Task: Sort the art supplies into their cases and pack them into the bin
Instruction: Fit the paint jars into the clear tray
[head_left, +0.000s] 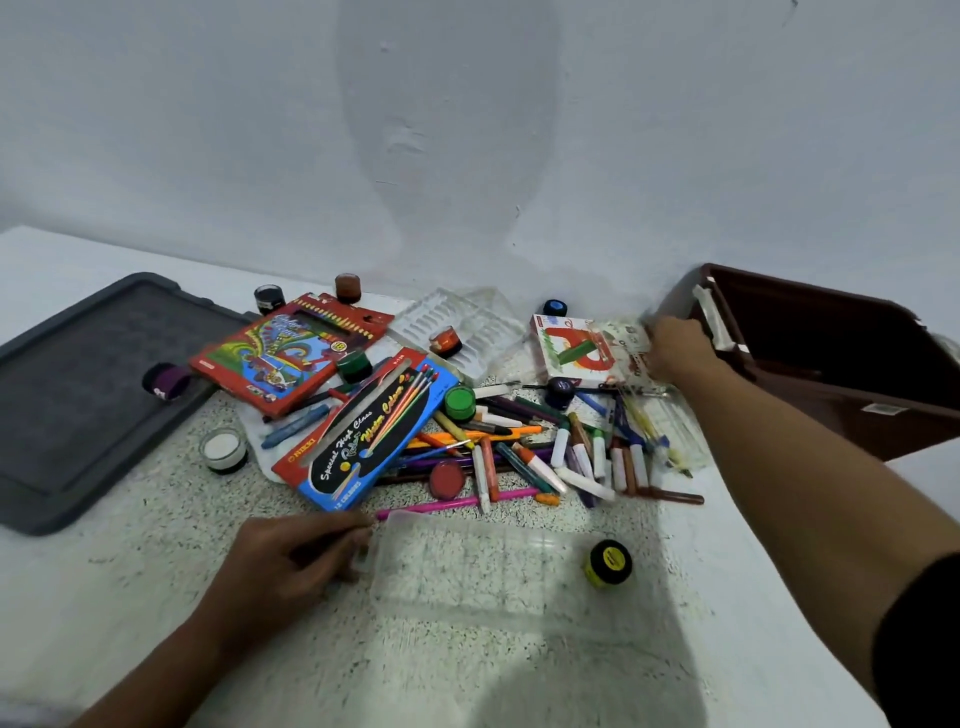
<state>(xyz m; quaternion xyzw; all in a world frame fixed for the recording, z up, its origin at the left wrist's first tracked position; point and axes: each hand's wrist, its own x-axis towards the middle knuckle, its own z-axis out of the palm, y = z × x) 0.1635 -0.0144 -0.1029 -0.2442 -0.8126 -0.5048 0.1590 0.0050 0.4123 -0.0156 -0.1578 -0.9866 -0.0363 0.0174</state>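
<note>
A heap of loose crayons, markers and pens lies mid-table. A clear plastic case rests in front of it, and my left hand grips its left end. My right hand reaches far right and holds the near rim of the dark brown bin, which is tilted. A blue-and-red water colour box, a red colour pencil box and a white crayon box lie among the supplies.
A dark grey bin lid lies at the left with a purple paint pot on it. Small paint pots are scattered about: yellow, green, white. A clear ridged tray sits near the wall.
</note>
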